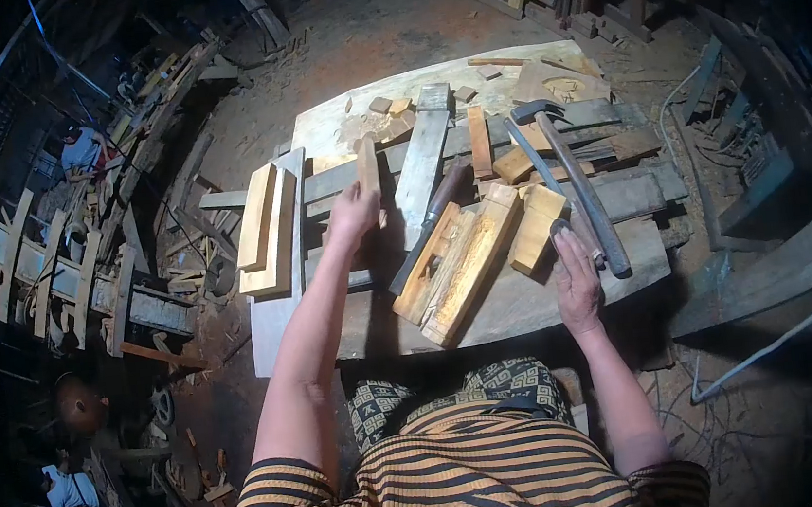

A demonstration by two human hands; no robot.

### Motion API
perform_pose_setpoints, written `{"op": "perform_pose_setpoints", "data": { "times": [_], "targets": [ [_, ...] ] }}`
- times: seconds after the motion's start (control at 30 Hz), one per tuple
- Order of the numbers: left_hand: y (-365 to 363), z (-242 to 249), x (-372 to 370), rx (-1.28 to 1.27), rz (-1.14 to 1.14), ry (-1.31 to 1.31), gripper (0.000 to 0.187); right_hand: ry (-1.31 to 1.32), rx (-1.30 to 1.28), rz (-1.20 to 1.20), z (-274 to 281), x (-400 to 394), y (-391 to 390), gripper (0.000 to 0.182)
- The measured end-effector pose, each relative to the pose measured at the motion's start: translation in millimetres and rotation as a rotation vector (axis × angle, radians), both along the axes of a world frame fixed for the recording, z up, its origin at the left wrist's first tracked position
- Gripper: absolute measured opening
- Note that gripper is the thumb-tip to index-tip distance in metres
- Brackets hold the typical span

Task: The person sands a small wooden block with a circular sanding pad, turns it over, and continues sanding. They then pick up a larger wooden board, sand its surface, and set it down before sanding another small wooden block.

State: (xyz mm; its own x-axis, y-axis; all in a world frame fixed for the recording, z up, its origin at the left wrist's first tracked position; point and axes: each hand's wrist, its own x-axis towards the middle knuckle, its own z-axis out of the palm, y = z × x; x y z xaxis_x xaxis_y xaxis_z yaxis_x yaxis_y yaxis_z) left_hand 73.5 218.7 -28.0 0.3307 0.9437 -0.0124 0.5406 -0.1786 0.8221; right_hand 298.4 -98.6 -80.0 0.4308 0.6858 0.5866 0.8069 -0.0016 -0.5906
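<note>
My left hand (355,213) is closed around a short wooden block (368,162), which points away from me over the bench. Near the right side of the workbench, my right hand (578,281) has its fingers stretched out, with a small dark piece (558,226) at the fingertips. Beside that hand lie a hammer (579,178) with a long handle and a pale wooden block (537,228). Between my hands rests a larger grooved wooden piece (471,267), rough along its face. A chisel (444,196) with a dark handle lies along its left side.
Two stacked light boards (269,230) lie at the bench's left. A long grey plank (424,159) and small offcuts (380,105) are farther back on the workbench (354,322). Another person (81,151) is at the far left. Lumber piles (162,306) surround the bench.
</note>
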Motion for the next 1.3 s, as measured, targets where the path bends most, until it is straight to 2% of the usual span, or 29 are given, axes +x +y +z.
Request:
{"op": "perform_pose_setpoints", "data": {
  "times": [0.03, 0.1, 0.13, 0.17, 0.23, 0.3, 0.37, 0.43, 0.5, 0.53, 0.57, 0.6, 0.63, 0.7, 0.73, 0.77, 0.8, 0.87, 0.93, 0.97, 1.0, 1.03, 1.07, 1.13, 1.17, 1.23, 1.3],
  "targets": [
    [-15, 17, -1, 0.003, -0.002, -0.002, 0.052, -0.002, 0.003, -0.002, 0, 0, 0, 0.037],
    [-48, 47, -12, -0.695, -0.007, -0.678, 0.045, 0.034, -0.009, -0.009, 0, -1, -1, 0.036],
    [-51, 43, -18, -0.909, -0.114, -0.801, 0.043, 0.033, -0.007, -0.013, 2, -1, -1, 0.036],
    [-63, 34, -21, -0.942, -0.141, -0.895, 0.044, 0.059, 0.009, 0.006, 4, -1, 0, 0.035],
    [-102, 41, -18, -1.215, -0.102, -1.061, 0.046, 0.148, 0.086, 0.033, 9, -1, 3, 0.033],
    [-127, 26, -17, -1.243, -0.174, -1.089, 0.047, 0.216, 0.133, 0.045, 30, -12, 7, 0.033],
    [-148, 13, -8, -1.421, -0.332, -1.209, 0.046, 0.119, 0.128, 0.169, 63, -34, 13, 0.031],
    [-162, 8, 0, -1.571, -0.346, -1.275, 0.046, -0.041, 0.147, 0.387, 86, -63, 21, 0.030],
    [-168, -8, 3, -1.370, -0.031, -1.202, 0.043, -0.183, 0.103, 0.525, 92, -93, 26, 0.033],
    [-169, 0, 4, -1.531, -0.298, -1.256, 0.037, -0.201, 0.093, 0.584, 90, -102, 27, 0.035],
    [-174, 7, 8, -1.530, -0.269, -1.198, 0.037, -0.217, 0.084, 0.647, 86, -107, 29, 0.036],
    [-177, 1, 4, -1.374, -0.141, -1.204, 0.039, -0.239, 0.062, 0.641, 85, -105, 32, 0.039],
    [-178, -9, -2, -1.216, -0.014, -1.204, 0.041, -0.273, 0.051, 0.592, 78, -95, 42, 0.037],
    [-166, -23, -5, -1.448, -0.505, -1.305, 0.045, -0.220, 0.079, 0.524, 66, -58, 72, 0.034],
    [-174, 2, 3, -1.453, -0.241, -1.141, 0.047, -0.135, 0.048, 0.407, 56, -38, 86, 0.033],
    [-174, 0, 3, -1.456, -0.244, -1.141, 0.047, -0.050, 0.018, 0.287, 48, -25, 94, 0.032],
    [-174, -1, 4, -1.486, -0.277, -1.179, 0.051, -0.055, 0.019, 0.284, 47, -21, 97, 0.032],
    [-174, 0, 5, -1.506, -0.313, -1.222, 0.055, -0.044, 0.015, 0.133, 45, -16, 105, 0.031],
    [-178, 9, 7, -1.467, -0.211, -1.182, 0.049, -0.049, 0.033, 0.337, 62, -44, 88, 0.030],
    [-164, -30, -3, -1.490, -0.482, -1.313, 0.048, -0.123, -0.098, 0.490, 70, -60, 78, 0.029],
    [-172, -14, 3, -1.460, -0.250, -1.253, 0.047, -0.224, -0.038, 0.522, 98, -91, 52, 0.030],
    [-178, 5, 9, -1.413, -0.029, -1.186, 0.045, -0.234, 0.078, 0.653, 94, -114, 28, 0.029],
    [-165, -19, 0, -1.534, -0.159, -1.173, 0.043, -0.238, 0.102, 0.642, 95, -108, 32, 0.030],
    [-168, -15, -2, -1.567, -0.254, -1.227, 0.044, -0.238, 0.109, 0.571, 86, -78, 52, 0.028],
    [-170, -10, -1, -1.603, -0.350, -1.283, 0.044, -0.171, 0.143, 0.500, 68, -55, 67, 0.028],
    [-175, 8, 4, -1.611, -0.283, -1.264, 0.048, -0.057, -0.019, 0.285, 54, -17, 84, 0.030],
    [-178, 12, 6, -1.463, -0.359, -1.157, 0.050, 0.219, -0.048, 0.287, 59, -3, 88, 0.031]
  ]
}}
